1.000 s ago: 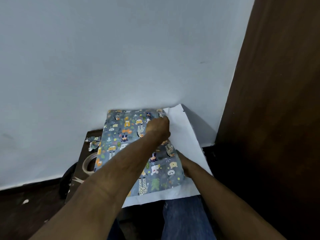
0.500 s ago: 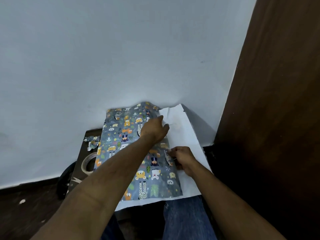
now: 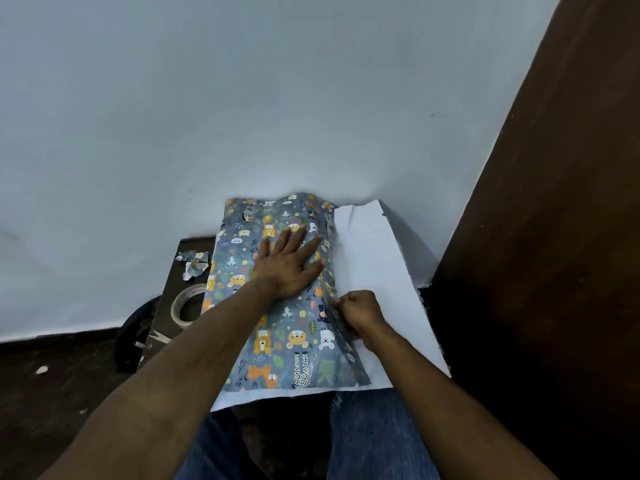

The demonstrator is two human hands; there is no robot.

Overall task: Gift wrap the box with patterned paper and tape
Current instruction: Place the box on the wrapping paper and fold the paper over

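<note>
Pale wall (image 3: 242, 98), brown door (image 3: 554, 237), dark floor (image 3: 52, 393).

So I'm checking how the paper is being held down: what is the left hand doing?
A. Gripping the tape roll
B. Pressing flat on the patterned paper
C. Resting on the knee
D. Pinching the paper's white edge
B: the left hand lies with fingers spread flat on the patterned paper, while the tape roll sits untouched beside it on the left.
</note>
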